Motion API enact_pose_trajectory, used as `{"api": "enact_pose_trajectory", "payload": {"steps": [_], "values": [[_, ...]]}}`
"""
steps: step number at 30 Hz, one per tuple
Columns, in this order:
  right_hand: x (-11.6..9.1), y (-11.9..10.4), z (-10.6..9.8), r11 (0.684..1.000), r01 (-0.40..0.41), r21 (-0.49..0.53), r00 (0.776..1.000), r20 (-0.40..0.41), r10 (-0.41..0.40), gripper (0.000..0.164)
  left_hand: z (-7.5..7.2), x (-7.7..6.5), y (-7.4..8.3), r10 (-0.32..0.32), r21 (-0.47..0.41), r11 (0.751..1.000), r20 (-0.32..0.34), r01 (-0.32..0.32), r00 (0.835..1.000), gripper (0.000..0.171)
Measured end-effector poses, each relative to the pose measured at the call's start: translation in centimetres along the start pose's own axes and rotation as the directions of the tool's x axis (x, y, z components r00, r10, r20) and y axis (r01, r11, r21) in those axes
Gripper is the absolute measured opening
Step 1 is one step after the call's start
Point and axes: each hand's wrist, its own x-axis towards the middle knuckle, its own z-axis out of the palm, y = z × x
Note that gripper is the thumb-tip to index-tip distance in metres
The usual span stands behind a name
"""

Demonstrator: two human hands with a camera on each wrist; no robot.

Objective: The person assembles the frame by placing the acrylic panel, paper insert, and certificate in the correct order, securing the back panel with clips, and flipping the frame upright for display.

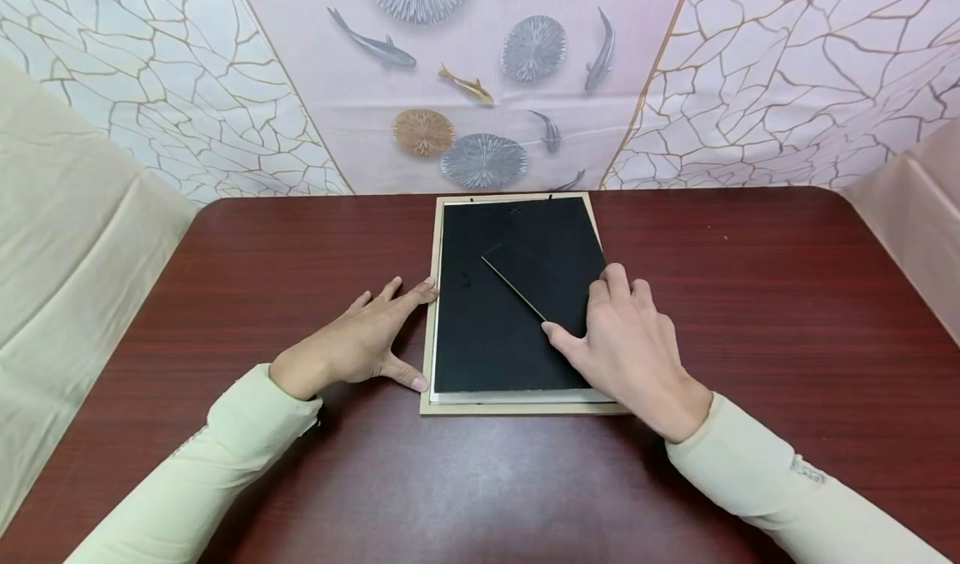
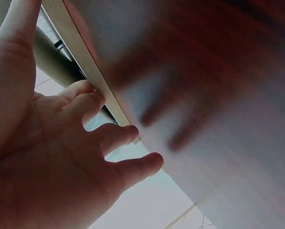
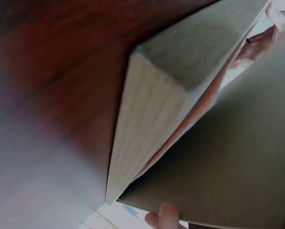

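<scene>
A picture frame (image 1: 427, 381) with a pale wood rim lies face down on the table. Its black backing board (image 1: 487, 331) carries a slanted easel leg (image 1: 517, 277). My right hand (image 1: 630, 347) grips the board at its right edge, thumb by the leg's lower end. In the right wrist view a fingertip (image 3: 168, 217) shows at the edge of the board (image 3: 238, 157), which stands tilted up from the frame's corner (image 3: 157, 95). With fingers spread, my left hand (image 1: 367, 326) touches the frame's left rim; its fingers (image 2: 133, 171) lie along that rim in the left wrist view.
Dark red-brown wood makes up the table top (image 1: 300, 256). Behind it hangs a patterned cloth (image 1: 480, 64) with fish and round shapes, and plain pale cloth (image 1: 67, 272) closes off the left side. Small dark tabs (image 1: 550, 197) stick up at the frame's far rim.
</scene>
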Motion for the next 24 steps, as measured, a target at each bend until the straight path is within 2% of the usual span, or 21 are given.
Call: {"api": "enact_pose_trajectory", "payload": {"steps": [9, 17, 24], "values": [[0.1, -0.7, 0.3, 0.998, 0.022, -0.066, 0.999, 0.046, -0.019, 0.073, 0.0, 0.0, 0.1, -0.002, 0.006, 1.0, 0.002, 0.002, 1.0, 0.12], [0.1, -0.5, 0.8, 0.996, 0.066, -0.065, 0.997, 0.051, -0.063, 0.07, 0.1, 0.1, 0.1, -0.004, 0.005, 1.0, 0.007, 0.004, 1.0, 0.12], [0.3, -0.6, 1.2, 0.995, 0.066, -0.078, 0.996, 0.064, -0.061, 0.072, 0.1, 0.1, 0.1, -0.005, -0.007, 1.0, 0.002, 0.006, 1.0, 0.122]]}}
